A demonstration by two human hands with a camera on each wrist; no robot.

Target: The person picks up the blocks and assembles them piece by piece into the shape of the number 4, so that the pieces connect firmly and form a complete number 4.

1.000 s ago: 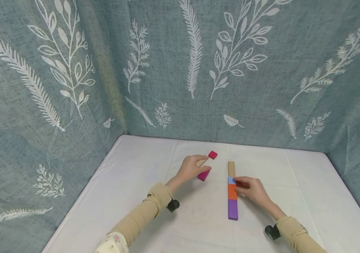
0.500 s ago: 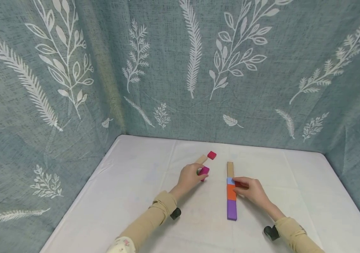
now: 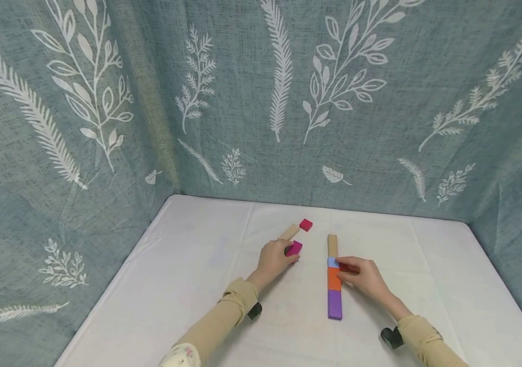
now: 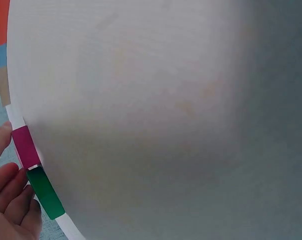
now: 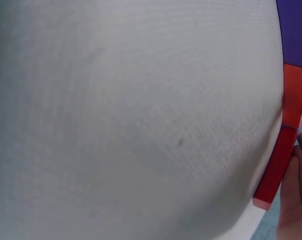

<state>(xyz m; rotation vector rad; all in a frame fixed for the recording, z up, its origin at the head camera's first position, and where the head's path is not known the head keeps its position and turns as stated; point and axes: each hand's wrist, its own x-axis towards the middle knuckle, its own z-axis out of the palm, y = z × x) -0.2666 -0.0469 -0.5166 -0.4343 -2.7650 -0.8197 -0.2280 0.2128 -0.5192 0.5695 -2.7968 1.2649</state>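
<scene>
My left hand (image 3: pixel 273 261) has its thumb and index finger at either side of a magenta block (image 3: pixel 294 248) and pinches it. A green block (image 4: pixel 47 194) lies end to end with the magenta one in the left wrist view; the hand hides it from the head view. My right hand (image 3: pixel 371 279) pinches a red block (image 3: pixel 347 268) between thumb and fingers. That block sits against the right side of a straight row: purple block (image 3: pixel 335 305), orange block (image 3: pixel 334 279), small light blue block (image 3: pixel 332 262) and tan block (image 3: pixel 332 245). The right thumb reaches the orange block.
Beyond the left hand lie a pale wooden block (image 3: pixel 290 232) and a small red-pink block (image 3: pixel 306 225). A white cloth covers the table (image 3: pixel 187 244). A blue-green leaf-patterned curtain (image 3: pixel 242 102) encloses its back and sides.
My left hand has come back toward me from the pale wooden block and now closes round the magenta block. The right hand stays in place at the row.
</scene>
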